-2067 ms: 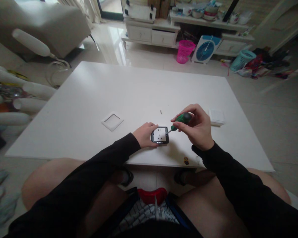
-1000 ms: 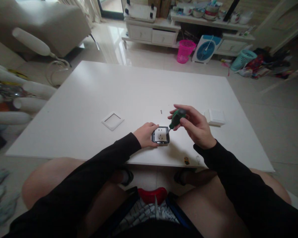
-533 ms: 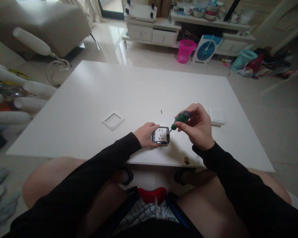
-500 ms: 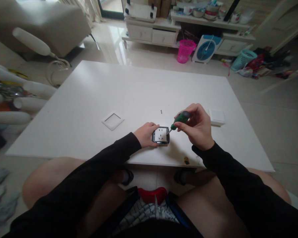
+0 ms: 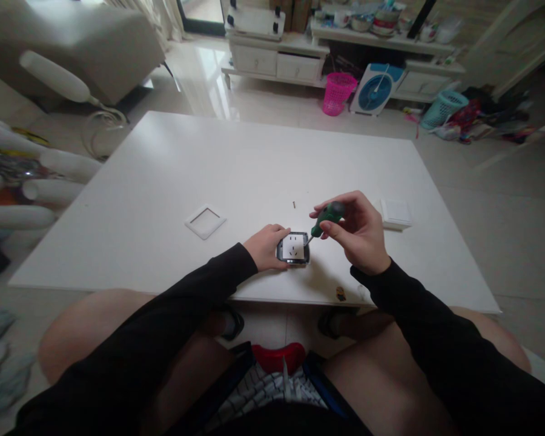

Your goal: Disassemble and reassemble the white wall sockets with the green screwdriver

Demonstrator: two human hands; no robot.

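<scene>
A wall socket [image 5: 293, 247] with a white face and dark surround lies near the table's front edge. My left hand [image 5: 267, 247] grips its left side, thumb at the near edge and fingers at the far one. In my right hand [image 5: 361, 233] is a green screwdriver [image 5: 327, 219], tilted, its handle between thumb and fingers. The blade's tip meets the right side of the socket; the exact spot is too small to make out. A small screw [image 5: 293, 204] lies just beyond the socket. Off to the left rests a white square frame [image 5: 206, 221].
The white table [image 5: 236, 157] spans the space before me. A white square box-like piece [image 5: 396, 214] sits right of my right hand. A small yellow sticker [image 5: 340, 293] is at the front edge. Beyond stand a pink basket [image 5: 338, 94] and a blue fan [image 5: 375, 89].
The fingers of my right hand have loosened and stretched a little to the left around the screwdriver handle. The socket and my left hand stay where they were.
</scene>
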